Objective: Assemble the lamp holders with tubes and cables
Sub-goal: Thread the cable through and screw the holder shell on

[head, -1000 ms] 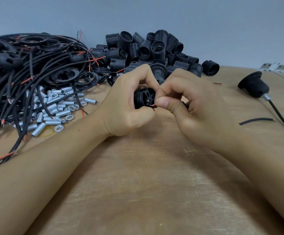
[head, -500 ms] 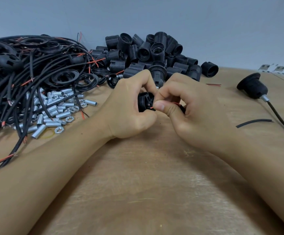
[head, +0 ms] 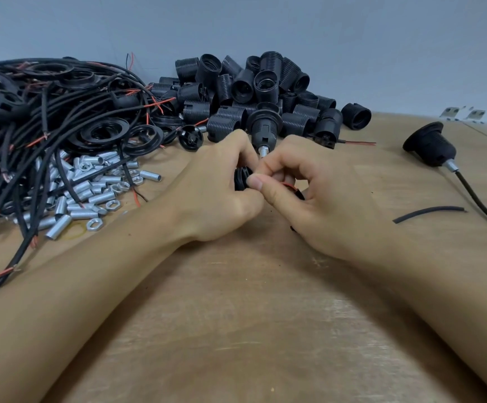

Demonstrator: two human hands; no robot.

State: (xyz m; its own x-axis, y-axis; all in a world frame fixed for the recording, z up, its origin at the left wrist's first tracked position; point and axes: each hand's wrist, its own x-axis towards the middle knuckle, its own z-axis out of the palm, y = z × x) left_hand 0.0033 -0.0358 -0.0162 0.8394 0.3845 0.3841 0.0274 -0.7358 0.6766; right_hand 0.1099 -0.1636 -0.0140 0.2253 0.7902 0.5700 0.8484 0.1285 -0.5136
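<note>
Both hands meet at the middle of the wooden bench (head: 251, 330). The left hand (head: 219, 193) has its fingers curled round a black lamp holder part (head: 240, 179), of which only a small dark edge shows between the fingers. The right hand (head: 317, 196) is curled too, thumb and forefinger pinching at a thin red wire (head: 289, 185) just beside that part; the rest of the wire is hidden in the palm. Right behind the knuckles stands an assembled lamp holder (head: 264, 126) with a short metal tube (head: 262, 152) pointing down toward the hands.

Against the wall lies a pile of black threaded holder shells (head: 253, 88). To the left sprawls a tangle of black cables (head: 41, 117) with red wire ends, black rings among them, and in front of it a heap of silver threaded tubes and nuts (head: 91, 187). Far right lies a finished lamp holder on its cable (head: 428, 146), and nearer the right forearm a short loose piece of black sleeve (head: 428, 213)
</note>
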